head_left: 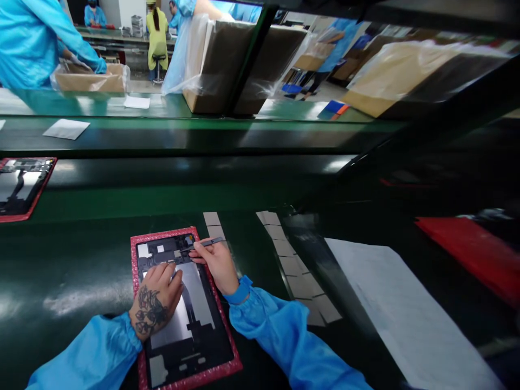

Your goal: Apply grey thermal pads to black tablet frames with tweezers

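An opened tablet housing (203, 303) lies on pink bubble wrap (238, 364) in front of me, its dark frame and silvery inner plates showing. My left hand (157, 298), with a tattoo on its back, rests over the left middle of the housing. Its fingers are loosely bent and apart, with the tips down on the parts; nothing shows in them. Dark tweezers (213, 241) are pinched between the thumb and fingers of my right hand (217, 262). Their tip points left, at the parts near the upper end of the housing.
Strips of pale rectangular pieces (292, 265) lie right of the housing, beside a large white sheet (406, 309). Red wrap (475, 254) is at far right. Another opened tablet (24, 187) sits far left. Beyond a raised ledge stand cardboard boxes (219, 65) and people in blue.
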### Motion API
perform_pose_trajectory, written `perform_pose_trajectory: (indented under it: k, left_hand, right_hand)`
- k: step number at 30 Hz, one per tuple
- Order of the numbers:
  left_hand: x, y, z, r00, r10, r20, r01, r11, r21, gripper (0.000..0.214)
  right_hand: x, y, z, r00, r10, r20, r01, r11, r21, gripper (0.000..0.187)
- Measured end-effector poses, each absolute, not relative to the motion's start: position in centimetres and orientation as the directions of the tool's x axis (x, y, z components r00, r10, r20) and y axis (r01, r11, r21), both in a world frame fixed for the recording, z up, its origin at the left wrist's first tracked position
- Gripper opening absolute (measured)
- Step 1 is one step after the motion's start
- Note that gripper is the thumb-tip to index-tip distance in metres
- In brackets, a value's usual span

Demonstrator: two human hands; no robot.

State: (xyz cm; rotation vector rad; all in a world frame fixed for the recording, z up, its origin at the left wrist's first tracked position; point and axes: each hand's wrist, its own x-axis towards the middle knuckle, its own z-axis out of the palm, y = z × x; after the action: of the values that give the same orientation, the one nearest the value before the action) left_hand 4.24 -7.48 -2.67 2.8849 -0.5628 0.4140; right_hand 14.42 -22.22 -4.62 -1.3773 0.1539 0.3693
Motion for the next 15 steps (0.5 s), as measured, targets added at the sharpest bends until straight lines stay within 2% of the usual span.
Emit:
perform_pose_trajectory:
  k: [9, 15]
  left_hand:
    - [4.35, -7.33, -2.65, 0.902, -0.331, 0.278, -0.38, -0.914, 0.143, 0.026]
    - [4.82, -7.43, -2.1, 0.919, -0.345, 0.189, -0.368, -0.924, 0.104, 0.025]
  right_hand:
    - [14.4, -22.13, -4.92, 0.945, 0.156, -0.288, -0.307, 0.118, -0.944, 0.055]
    - [14.49, -22.13, -5.07, 0.957, 0.156, -0.245, -0.258, 0.073, -0.963, 0.055]
